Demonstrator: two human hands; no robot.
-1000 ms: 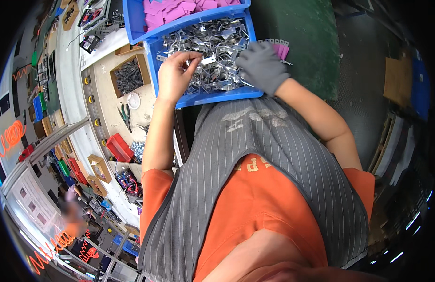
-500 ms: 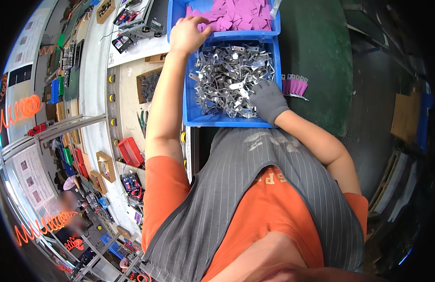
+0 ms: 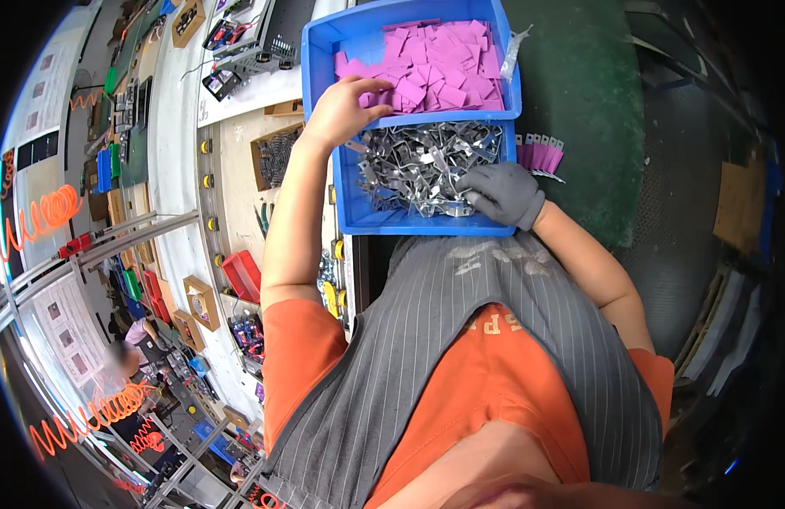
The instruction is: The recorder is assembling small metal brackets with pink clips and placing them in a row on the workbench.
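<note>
My bare left hand (image 3: 346, 112) is at the near left corner of a blue bin (image 3: 318, 64) that holds a heap of purple flat pieces (image 3: 439, 68). Its index finger and thumb are spread over the pieces, and nothing shows between them. Closer to me, a second blue bin (image 3: 426, 226) is filled with bent silver metal brackets (image 3: 418, 165). In a grey glove, my right hand (image 3: 504, 195) rests at that bin's right side with curled fingers among the brackets. Its fingertips are partly hidden, so what they hold cannot be made out.
Beside the bins, a row of several purple pieces with metal ends (image 3: 541, 153) lies on the green surface (image 3: 579, 102). A clear plastic scrap (image 3: 515, 53) hangs on the far bin's right rim. Leftward are a red tray (image 3: 241, 276) and a box of dark parts (image 3: 276, 155).
The bin of purple pieces has come nearer to me, along with my left hand, and covers the far part of the bracket bin. My right hand has shifted slightly right and nearer.
</note>
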